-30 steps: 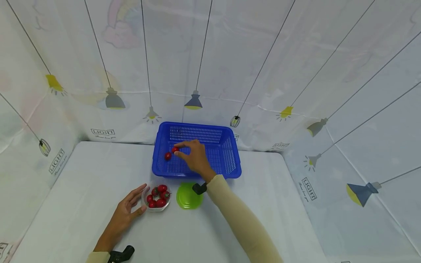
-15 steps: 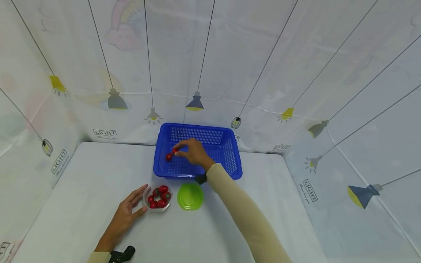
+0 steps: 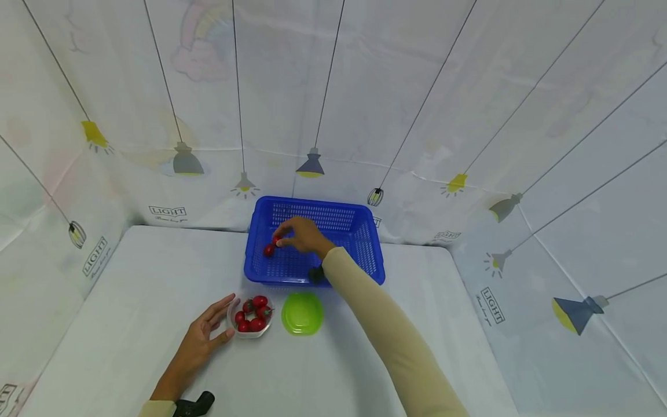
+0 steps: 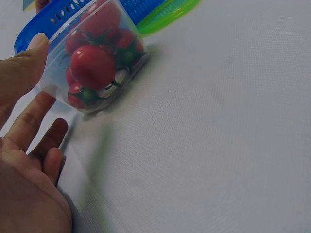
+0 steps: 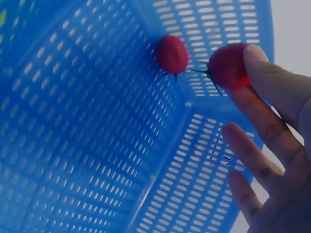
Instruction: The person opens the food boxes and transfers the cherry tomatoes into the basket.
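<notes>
My right hand (image 3: 302,233) is inside the blue plastic basket (image 3: 376,249) and pinches a red cherry tomato (image 5: 228,66) between thumb and finger, its green stem showing. Another cherry tomato (image 5: 172,54) lies in the basket just beyond it. On the table, a small clear plastic container (image 3: 255,334) holds several cherry tomatoes (image 4: 92,67). My left hand (image 3: 200,336) holds that container at its left side, with thumb and fingers around the edge. The ring and little fingers hang loosely off it in the left wrist view.
A green lid (image 3: 302,313) lies flat on the white table (image 3: 281,376) between the container and my right sleeve (image 3: 385,330). Behind the basket rises a white wall sheet (image 3: 406,220) printed with hanging lamps.
My right hand stays at the same tomato, its wrist shifting slightly farther into the basket. My left hand keeps its place at the container. The head view has tilted a little.
</notes>
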The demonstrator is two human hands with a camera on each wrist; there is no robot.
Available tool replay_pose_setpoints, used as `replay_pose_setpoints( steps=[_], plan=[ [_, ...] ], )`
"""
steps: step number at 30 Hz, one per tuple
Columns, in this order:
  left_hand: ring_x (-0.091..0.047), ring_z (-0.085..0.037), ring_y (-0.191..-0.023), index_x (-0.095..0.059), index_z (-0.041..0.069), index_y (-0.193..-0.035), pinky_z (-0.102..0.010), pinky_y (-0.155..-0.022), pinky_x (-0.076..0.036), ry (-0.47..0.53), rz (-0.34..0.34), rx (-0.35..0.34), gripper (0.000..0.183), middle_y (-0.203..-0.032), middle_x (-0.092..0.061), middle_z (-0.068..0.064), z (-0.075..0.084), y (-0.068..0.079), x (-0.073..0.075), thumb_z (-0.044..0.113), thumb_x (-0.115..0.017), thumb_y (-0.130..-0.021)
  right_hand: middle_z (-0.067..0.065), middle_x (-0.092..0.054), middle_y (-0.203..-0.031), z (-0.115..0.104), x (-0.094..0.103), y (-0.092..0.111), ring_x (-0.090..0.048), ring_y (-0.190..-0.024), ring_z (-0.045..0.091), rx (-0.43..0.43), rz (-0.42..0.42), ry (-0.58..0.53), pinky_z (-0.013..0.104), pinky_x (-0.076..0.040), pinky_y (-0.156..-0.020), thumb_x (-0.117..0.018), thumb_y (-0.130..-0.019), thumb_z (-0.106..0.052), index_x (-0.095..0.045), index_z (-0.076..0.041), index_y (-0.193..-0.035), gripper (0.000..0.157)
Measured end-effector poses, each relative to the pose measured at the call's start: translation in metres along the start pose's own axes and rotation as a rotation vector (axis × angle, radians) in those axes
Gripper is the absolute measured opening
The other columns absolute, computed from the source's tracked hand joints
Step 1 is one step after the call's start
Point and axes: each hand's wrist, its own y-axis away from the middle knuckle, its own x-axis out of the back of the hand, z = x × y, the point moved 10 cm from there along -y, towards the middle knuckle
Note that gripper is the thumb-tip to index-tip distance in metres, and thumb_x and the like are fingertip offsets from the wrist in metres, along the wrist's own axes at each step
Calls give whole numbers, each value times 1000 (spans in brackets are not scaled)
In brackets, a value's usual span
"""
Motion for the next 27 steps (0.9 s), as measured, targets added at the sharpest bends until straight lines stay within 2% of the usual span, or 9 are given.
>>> replay_pose_setpoints(
  steps=[3, 5, 10, 12, 14, 19, 22, 24, 27],
  plan=[
    [-40, -1, -151, -37, 24, -166, -34, -118, -37, 1, 1, 1, 70, -173, -38, -2, -1, -1, 1, 18, -70, -104, -1, -78, -124, 1, -5, -7, -65, -131, 28, 13, -33, 28, 43, -49, -117, -78, -98, -26, -80, -21, -121, 23],
    [-40, -3, -152, -37, 23, -166, -36, -118, -36, 11, -2, -3, 70, -173, -38, -3, -2, -1, 2, 17, -70, -104, -1, -79, -123, 3, -8, -12, -65, -131, 28, 10, -62, 32, 42, -50, -116, -79, -97, -23, -80, -20, -120, 23],
    [-40, 8, -148, -37, 25, -166, -13, -114, -36, 43, -11, -1, 70, -173, -38, -2, -4, -1, 1, 15, -69, -104, 0, -79, -124, 8, -16, -19, -66, -130, 27, -10, -119, 32, 41, -51, -115, -80, -96, -18, -81, -18, -120, 24],
    [-40, 11, -146, -38, 25, -166, -12, -112, -36, 41, -9, -7, 70, -173, -38, -2, -4, -1, 1, 14, -69, -104, 0, -79, -123, 9, -18, -21, -67, -129, 26, -12, -127, 46, 40, -52, -114, -81, -95, -17, -81, -17, -120, 25],
    [-40, 11, -145, -39, 26, -165, -20, -114, -37, 29, -2, -11, 69, -172, -39, -2, -4, -1, 1, 14, -69, -104, 0, -79, -122, 11, -20, -23, -67, -127, 25, -12, -132, 66, 40, -52, -114, -82, -94, -16, -81, -17, -119, 25],
    [-40, 10, -144, -40, 26, -164, -53, -120, -33, 6, 13, -7, 68, -172, -40, 0, -3, -1, 1, 16, -69, -104, 1, -79, -120, 15, -28, -27, -68, -126, 27, 8, -140, 104, 41, -52, -113, -83, -93, -14, -81, -16, -118, 25],
    [-41, 10, -143, -39, 25, -165, -61, -121, -32, 9, 9, -12, 68, -172, -39, -1, -2, -1, 0, 16, -69, -104, 1, -80, -119, 18, -32, -30, -68, -127, 28, 16, -137, 119, 40, -52, -114, -84, -91, -13, -81, -16, -117, 26],
    [-42, 10, -144, -39, 24, -165, -55, -123, -36, 15, 3, -16, 68, -173, -38, -2, -2, -1, 0, 16, -69, -105, 0, -80, -117, 20, -34, -32, -68, -126, 28, 15, -129, 123, 41, -52, -114, -85, -90, -13, -82, -17, -115, 25],
    [-42, 11, -144, -38, 24, -165, -31, -120, -42, 31, -8, -18, 69, -174, -36, -1, -3, -1, 0, 15, -69, -105, -2, -80, -114, 23, -36, -35, -69, -126, 28, -1, -117, 118, 40, -52, -114, -87, -88, -12, -82, -18, -112, 25]
  ],
)
